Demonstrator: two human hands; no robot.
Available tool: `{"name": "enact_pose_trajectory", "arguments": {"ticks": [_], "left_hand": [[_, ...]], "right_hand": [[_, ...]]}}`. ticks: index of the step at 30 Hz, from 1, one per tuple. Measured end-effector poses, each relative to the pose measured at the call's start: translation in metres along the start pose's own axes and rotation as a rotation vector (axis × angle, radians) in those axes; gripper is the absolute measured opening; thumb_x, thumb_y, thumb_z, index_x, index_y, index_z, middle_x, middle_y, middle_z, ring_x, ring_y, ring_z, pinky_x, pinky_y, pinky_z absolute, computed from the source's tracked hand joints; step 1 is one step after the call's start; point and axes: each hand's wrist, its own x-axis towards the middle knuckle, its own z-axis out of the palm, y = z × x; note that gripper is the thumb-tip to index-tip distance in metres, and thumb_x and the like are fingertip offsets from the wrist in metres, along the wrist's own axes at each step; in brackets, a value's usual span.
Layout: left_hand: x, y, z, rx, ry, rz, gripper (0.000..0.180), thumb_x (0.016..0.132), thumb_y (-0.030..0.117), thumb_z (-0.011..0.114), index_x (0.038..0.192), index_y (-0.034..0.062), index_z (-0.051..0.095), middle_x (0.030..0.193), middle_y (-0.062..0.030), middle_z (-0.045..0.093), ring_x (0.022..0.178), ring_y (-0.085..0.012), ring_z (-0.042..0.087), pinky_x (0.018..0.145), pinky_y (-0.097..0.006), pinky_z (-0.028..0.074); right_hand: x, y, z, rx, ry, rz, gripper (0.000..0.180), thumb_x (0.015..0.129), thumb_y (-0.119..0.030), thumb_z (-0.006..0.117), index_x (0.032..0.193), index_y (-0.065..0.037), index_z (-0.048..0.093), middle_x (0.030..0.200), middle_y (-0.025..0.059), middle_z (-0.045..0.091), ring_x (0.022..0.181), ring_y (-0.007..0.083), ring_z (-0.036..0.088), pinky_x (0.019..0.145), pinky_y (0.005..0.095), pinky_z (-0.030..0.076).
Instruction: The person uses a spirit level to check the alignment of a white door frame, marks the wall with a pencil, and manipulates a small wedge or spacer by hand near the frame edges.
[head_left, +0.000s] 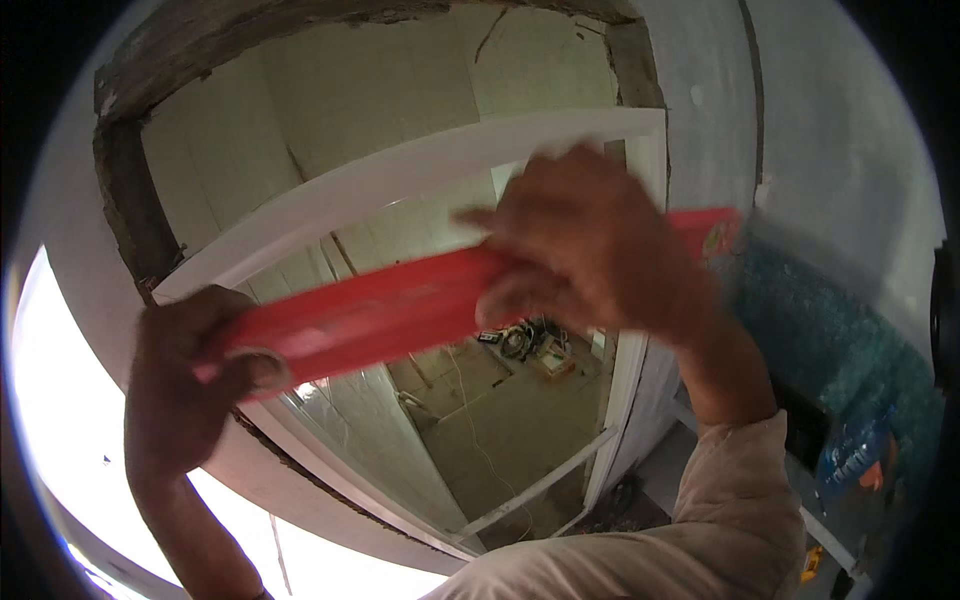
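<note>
A long red spirit level [390,310] slants across the view, rising from left to right. It has a round opening near its left end and a greenish round vial at its right end. My left hand [190,370] is closed around the left end, with the thumb on the near face. My right hand [590,240] is over the right half, its fingers smeared by motion. Part of it overlaps the red face, but whether it grips the level I cannot make out. Behind the level stands a white door or window frame [440,150], set in a rough wall opening.
Broken masonry edges [125,190] surround the opening. Through the frame, tools and cables [520,340] lie on a floor, with a thin cord nearby. A white crossbar [540,485] spans low down. On the right are a grey-green wall [820,320] and a blue bag-like item [855,450].
</note>
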Motion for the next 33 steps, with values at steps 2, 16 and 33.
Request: {"name": "enact_pose_trajectory", "arguments": {"ticks": [2, 16, 33], "left_hand": [[-0.002, -0.023, -0.025, 0.128, 0.114, 0.101, 0.057, 0.070, 0.048, 0.076, 0.102, 0.0014, 0.066, 0.087, -0.0125, 0.065, 0.078, -0.0231, 0.066, 0.074, -0.038, 0.054], [0.088, -0.017, -0.063, 0.137, 0.102, 0.193, 0.058, 0.078, 0.048, 0.074, 0.106, -0.0033, 0.068, 0.082, -0.0118, 0.067, 0.075, -0.0184, 0.064, 0.073, -0.031, 0.050], [0.120, -0.015, -0.046, 0.121, 0.020, -0.073, 0.079, 0.064, 0.049, 0.088, 0.121, -0.0010, 0.066, 0.101, -0.0151, 0.071, 0.090, -0.0223, 0.068, 0.084, -0.038, 0.056]], "right_hand": [[-0.007, 0.036, -0.008, -0.378, 0.310, 0.056, 0.050, 0.092, -0.047, 0.067, 0.127, -0.012, 0.066, 0.107, 0.0098, 0.065, 0.106, 0.0265, 0.060, 0.095, 0.0432, 0.044], [-0.081, 0.239, -0.009, 0.782, 0.501, 0.735, 0.058, 0.098, -0.032, 0.064, 0.142, 0.002, 0.050, 0.127, 0.0098, 0.064, 0.120, 0.0177, 0.057, 0.108, 0.0330, 0.039], [-0.092, 0.301, 0.020, 0.749, 0.374, 0.809, 0.059, 0.087, -0.035, 0.077, 0.131, 0.001, 0.062, 0.116, 0.0130, 0.069, 0.104, 0.0202, 0.065, 0.095, 0.0332, 0.049]]}}
